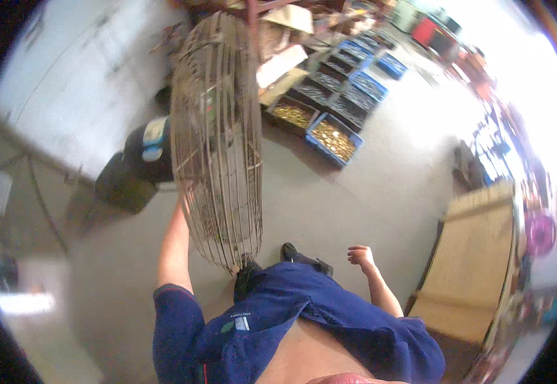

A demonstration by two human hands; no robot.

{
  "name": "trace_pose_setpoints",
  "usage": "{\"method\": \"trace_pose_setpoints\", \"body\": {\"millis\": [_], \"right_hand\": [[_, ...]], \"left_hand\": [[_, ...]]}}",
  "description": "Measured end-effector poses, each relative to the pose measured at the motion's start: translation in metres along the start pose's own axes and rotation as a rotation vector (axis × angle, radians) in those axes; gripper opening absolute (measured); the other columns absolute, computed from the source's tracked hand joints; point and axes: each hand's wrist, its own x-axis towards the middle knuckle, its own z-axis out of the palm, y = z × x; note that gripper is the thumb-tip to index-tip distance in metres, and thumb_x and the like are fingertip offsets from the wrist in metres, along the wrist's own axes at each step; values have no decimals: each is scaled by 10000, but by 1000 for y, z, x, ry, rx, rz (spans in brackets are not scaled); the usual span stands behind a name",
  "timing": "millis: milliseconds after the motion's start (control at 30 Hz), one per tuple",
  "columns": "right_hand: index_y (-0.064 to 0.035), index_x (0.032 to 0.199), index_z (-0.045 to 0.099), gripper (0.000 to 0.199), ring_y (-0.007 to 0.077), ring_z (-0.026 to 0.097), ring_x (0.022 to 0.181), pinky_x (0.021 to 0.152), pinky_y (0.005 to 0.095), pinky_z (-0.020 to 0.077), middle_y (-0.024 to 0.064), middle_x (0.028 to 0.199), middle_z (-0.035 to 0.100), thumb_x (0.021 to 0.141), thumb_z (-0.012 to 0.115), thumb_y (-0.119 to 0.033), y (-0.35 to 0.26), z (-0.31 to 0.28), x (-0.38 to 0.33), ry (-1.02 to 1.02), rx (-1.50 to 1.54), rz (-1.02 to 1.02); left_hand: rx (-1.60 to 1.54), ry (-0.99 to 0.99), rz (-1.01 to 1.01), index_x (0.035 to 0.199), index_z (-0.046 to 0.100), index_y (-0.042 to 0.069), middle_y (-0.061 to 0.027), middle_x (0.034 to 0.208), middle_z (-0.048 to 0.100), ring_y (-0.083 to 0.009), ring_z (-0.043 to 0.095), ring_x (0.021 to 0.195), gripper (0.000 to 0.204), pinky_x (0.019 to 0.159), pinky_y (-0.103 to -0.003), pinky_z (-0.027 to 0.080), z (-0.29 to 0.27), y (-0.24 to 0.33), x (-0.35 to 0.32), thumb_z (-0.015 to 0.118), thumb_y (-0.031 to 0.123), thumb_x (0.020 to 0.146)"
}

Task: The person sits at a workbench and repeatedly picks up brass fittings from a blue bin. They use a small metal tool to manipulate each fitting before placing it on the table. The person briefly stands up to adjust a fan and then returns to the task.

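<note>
A large industrial fan [217, 141] with a round wire cage stands at my left, seen nearly edge-on. Its dark motor housing [147, 150] sticks out on the cage's left side. My left arm stretches up to the fan, and my left hand [188, 190] is at the rear edge of the cage. The wires and blur hide its fingers, so its grip does not show. Out to the right, my right hand [360, 255] hangs over the floor with loosely bent fingers and nothing visible in it.
Blue and black crates [335, 139] of small metal parts stand in rows on the floor ahead, some parts gold-coloured, others silvery. A tan board-like panel [467, 262] is at the right. A pale wall [67, 83] bounds the left, with a cable [45, 198] below it.
</note>
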Motion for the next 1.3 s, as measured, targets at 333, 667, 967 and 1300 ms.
{"method": "trace_pose_setpoints", "body": {"millis": [333, 667, 967, 1300], "right_hand": [[-47, 639, 616, 199, 144, 598, 485, 459, 306, 471, 76, 592, 620, 777, 543, -170, 228, 30, -124, -130, -1079, 94], [16, 828, 603, 104, 196, 572, 517, 399, 291, 407, 106, 658, 582, 751, 566, -44, 206, 42, -127, 410, 429, 339], [9, 948, 593, 210, 180, 551, 490, 403, 268, 412, 118, 667, 586, 746, 533, 4, 171, 37, -82, 341, 513, 88], [-3, 889, 590, 123, 157, 481, 445, 367, 269, 354, 92, 610, 528, 780, 542, -31, 219, 25, -112, 468, 299, 458]], "left_hand": [[214, -47, -173, 1077, 528, 27, -58, 942, 579, -182, 579, 768, 282, 722, -310, 482, 13, 12, 50, 482, 234, 891], [340, 7, -176, 1063, 538, 31, -63, 925, 586, -185, 580, 741, 272, 692, -313, 481, -8, 26, 50, 486, 225, 880], [419, 60, -176, 1050, 547, 34, -66, 910, 591, -188, 582, 716, 263, 664, -316, 479, -28, 41, 49, 490, 218, 870], [515, -11, -191, 1035, 556, 38, -71, 893, 598, -191, 583, 688, 254, 634, -319, 477, 15, 38, 111, 495, 209, 858]]}}
